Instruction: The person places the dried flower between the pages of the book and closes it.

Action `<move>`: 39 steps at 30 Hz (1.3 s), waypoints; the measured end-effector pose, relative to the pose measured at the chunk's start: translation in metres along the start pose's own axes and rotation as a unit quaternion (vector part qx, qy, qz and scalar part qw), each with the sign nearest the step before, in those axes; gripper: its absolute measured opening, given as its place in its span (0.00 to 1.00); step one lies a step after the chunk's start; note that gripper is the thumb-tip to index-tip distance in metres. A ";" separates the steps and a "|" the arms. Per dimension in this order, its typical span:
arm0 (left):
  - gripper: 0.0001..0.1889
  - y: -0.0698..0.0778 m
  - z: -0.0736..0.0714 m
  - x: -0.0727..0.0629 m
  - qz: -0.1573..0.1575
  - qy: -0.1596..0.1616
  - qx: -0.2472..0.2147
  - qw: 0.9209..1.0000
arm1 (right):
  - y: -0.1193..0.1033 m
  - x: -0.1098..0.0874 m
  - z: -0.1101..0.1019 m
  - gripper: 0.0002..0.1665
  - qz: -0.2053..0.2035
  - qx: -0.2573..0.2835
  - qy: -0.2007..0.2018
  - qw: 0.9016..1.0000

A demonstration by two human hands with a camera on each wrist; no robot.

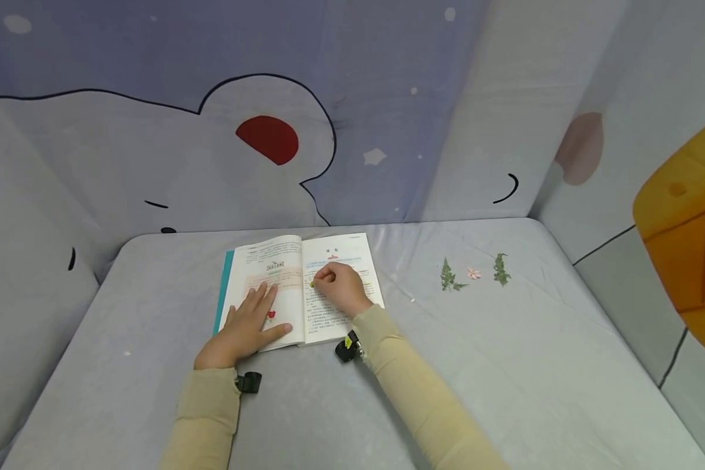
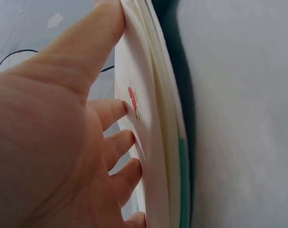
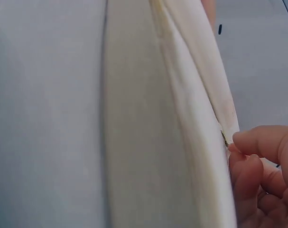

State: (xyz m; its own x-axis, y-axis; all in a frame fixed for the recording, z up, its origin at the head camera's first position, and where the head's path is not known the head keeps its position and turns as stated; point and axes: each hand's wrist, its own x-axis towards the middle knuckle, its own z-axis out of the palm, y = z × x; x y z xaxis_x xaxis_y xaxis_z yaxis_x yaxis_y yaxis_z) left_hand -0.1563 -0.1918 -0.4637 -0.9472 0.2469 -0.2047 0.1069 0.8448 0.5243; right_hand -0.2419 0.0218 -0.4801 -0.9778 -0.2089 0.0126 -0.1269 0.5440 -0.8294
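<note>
1 open book [image 1: 357,251]: lying on the pale cloth [image 1: 305,405]
Left hand [image 1: 245,329]: fingers spread wide, resting on the left page [image 1: 295,303]
Right hand [image 1: 344,290]: thumb and forefinger pinching a small yellow-green piece [image 1: 312,284] at the right page [image 1: 328,320]
Right of book: 2 green sprigs [image 1: 449,277] [image 1: 501,269], 1 pink flower [image 1: 474,273] between

I saw a lavender-and-white printed fabric wall [image 1: 382,111] at twelve o'clock, a rounded orange-yellow printed figure [image 1: 690,238] at three.

Cream sleeves [image 1: 411,391], black blocks [image 1: 249,382]

Behind the bare fingers [image 2: 127,176], each long puffy sleeve ends in a seamed cuff [image 1: 207,390]. Toward the thumb sides sit the blocks; the right block [image 1: 344,353] bears a yellow-green patch [image 1: 348,341].
</note>
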 end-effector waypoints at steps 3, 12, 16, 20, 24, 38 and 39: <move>0.49 -0.001 0.000 -0.001 -0.001 -0.001 -0.002 1.000 | 0.002 0.000 0.000 0.04 -0.004 0.020 -0.010 1.000; 0.49 -0.003 0.003 -0.001 0.001 0.002 0.001 1.000 | -0.004 -0.016 -0.014 0.05 -0.033 0.081 -0.051 0.995; 0.49 -0.003 0.003 0.000 0.004 0.004 0.001 1.000 | -0.007 -0.024 -0.029 0.04 -0.067 0.024 -0.059 0.996; 0.50 -0.003 0.004 0.001 0.003 0.005 0.002 1.000 | -0.008 -0.034 -0.049 0.03 -0.109 -0.044 -0.079 0.990; 0.50 -0.003 0.003 0.001 0.001 0.007 0.002 1.000 | -0.011 -0.048 -0.068 0.02 -0.138 -0.089 -0.105 0.981; 0.49 -0.002 0.002 0.000 0.001 0.007 -0.002 1.000 | 0.019 -0.081 -0.096 0.09 -0.197 -0.169 -0.155 0.953; 0.50 -0.002 0.001 0.000 0.000 0.007 -0.003 1.000 | 0.021 -0.082 -0.097 0.10 -0.199 -0.173 -0.156 0.952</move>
State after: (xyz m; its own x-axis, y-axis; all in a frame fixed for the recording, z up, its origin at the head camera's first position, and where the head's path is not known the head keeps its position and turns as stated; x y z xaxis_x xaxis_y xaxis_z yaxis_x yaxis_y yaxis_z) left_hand -0.1557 -0.1927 -0.4656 -0.9516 0.2397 -0.1925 0.1051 0.8420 0.5291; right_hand -0.1803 0.1290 -0.4443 -0.7507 -0.6563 0.0763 -0.5770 0.5950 -0.5595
